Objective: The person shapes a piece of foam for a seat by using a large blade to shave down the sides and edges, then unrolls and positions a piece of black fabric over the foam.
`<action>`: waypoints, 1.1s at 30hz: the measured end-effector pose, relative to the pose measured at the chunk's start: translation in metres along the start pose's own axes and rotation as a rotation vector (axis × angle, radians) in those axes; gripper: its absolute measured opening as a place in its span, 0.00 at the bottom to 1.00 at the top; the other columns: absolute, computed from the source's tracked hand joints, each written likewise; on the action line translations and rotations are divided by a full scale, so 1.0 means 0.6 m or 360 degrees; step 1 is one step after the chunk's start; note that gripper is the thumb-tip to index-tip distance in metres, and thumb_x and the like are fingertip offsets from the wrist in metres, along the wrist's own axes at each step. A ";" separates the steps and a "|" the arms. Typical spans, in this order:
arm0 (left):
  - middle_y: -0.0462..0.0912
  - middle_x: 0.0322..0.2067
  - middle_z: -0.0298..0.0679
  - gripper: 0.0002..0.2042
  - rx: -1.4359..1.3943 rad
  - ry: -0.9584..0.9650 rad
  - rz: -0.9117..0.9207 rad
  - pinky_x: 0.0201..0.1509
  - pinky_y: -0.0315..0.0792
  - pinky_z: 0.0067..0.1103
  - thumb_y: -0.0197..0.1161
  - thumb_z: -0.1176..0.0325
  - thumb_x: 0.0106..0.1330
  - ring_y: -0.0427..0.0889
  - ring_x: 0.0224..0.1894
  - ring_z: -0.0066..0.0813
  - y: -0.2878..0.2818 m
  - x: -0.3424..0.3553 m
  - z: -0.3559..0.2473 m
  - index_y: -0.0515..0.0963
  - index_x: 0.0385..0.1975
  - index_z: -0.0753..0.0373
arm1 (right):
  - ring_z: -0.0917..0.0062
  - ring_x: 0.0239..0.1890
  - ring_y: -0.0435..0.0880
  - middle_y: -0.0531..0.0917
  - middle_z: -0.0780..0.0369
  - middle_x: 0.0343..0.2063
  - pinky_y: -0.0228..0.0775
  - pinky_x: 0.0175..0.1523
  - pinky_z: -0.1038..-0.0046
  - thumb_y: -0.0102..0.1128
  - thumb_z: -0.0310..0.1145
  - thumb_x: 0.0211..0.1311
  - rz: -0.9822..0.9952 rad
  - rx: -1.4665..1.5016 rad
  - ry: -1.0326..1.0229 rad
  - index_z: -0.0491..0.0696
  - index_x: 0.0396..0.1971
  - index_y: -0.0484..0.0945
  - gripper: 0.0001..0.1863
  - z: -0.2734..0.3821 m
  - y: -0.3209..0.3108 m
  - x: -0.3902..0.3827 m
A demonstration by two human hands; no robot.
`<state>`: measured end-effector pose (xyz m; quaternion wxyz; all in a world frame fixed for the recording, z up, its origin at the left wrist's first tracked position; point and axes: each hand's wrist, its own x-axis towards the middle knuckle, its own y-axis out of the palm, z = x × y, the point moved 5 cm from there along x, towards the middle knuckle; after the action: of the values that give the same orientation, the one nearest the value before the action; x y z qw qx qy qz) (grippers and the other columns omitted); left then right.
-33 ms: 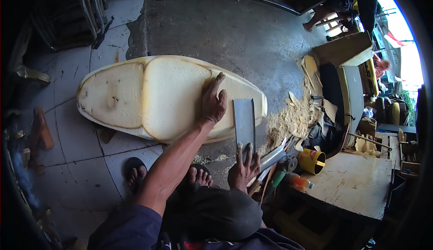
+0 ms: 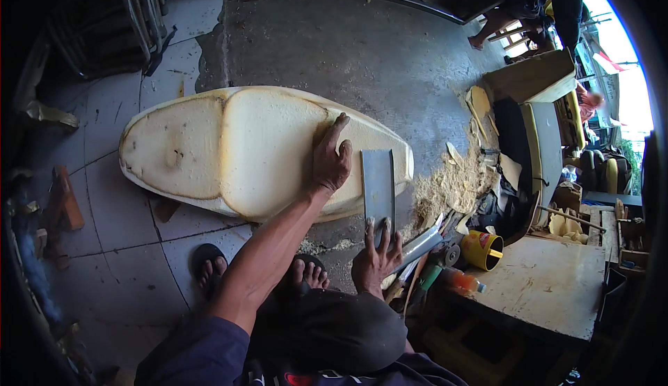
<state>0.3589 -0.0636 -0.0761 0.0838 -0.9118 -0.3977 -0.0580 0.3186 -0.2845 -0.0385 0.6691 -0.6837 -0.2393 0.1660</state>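
Note:
A cream foam motorcycle seat (image 2: 271,149) lies lengthwise on the floor in front of me, its edges and middle ridge browned. My left hand (image 2: 331,156) rests on its right part, fingers stretched out and thumb apart, holding nothing. Across the seat's narrower right end lies a long grey metal plate (image 2: 378,184) with raised side edges. My right hand (image 2: 376,264) grips the plate's near end, its fingers laid along the top; the thumb's hold underneath is hidden.
Foam shavings (image 2: 449,184) are heaped right of the seat. An angle grinder (image 2: 440,264), a yellow container (image 2: 481,249) and an orange bottle (image 2: 463,280) lie by a low table (image 2: 543,281). A wooden block (image 2: 68,201) is at left. Another person's leg (image 2: 494,25) shows far right.
The metal plate and my right hand have shifted very slightly away from me. My left hand and the seat look the same.

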 end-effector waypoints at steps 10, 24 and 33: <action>0.70 0.66 0.51 0.25 0.0108 0.0053 0.0006 0.75 0.59 0.31 0.48 0.67 0.68 0.67 0.70 0.46 0.002 0.005 0.007 0.68 0.65 0.65 | 0.53 0.70 0.59 0.68 0.65 0.70 0.50 0.64 0.51 0.54 0.18 0.47 0.0028 -0.0014 0.0103 0.66 0.65 0.74 0.41 -0.005 0.004 -0.092; 0.72 0.62 0.56 0.25 0.0125 0.0213 0.0109 0.77 0.50 0.40 0.52 0.67 0.60 0.67 0.69 0.52 0.025 0.006 -0.016 0.72 0.59 0.68 | 0.54 0.73 0.56 0.66 0.63 0.71 0.48 0.67 0.50 0.54 0.22 0.53 -0.0102 -0.0046 0.0111 0.65 0.64 0.74 0.35 -0.045 -0.013 0.126; 0.74 0.61 0.53 0.23 0.0305 0.0284 0.0128 0.77 0.50 0.40 0.54 0.69 0.59 0.67 0.69 0.50 0.028 0.002 -0.006 0.74 0.56 0.67 | 0.54 0.73 0.56 0.67 0.63 0.71 0.47 0.67 0.50 0.53 0.20 0.52 -0.0104 0.0005 0.0143 0.65 0.65 0.73 0.38 -0.059 -0.020 0.078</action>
<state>0.3719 -0.0745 -0.0740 0.2077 -0.9061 -0.3556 -0.0972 0.3755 -0.2887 -0.0202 0.6853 -0.6812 -0.2311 0.1136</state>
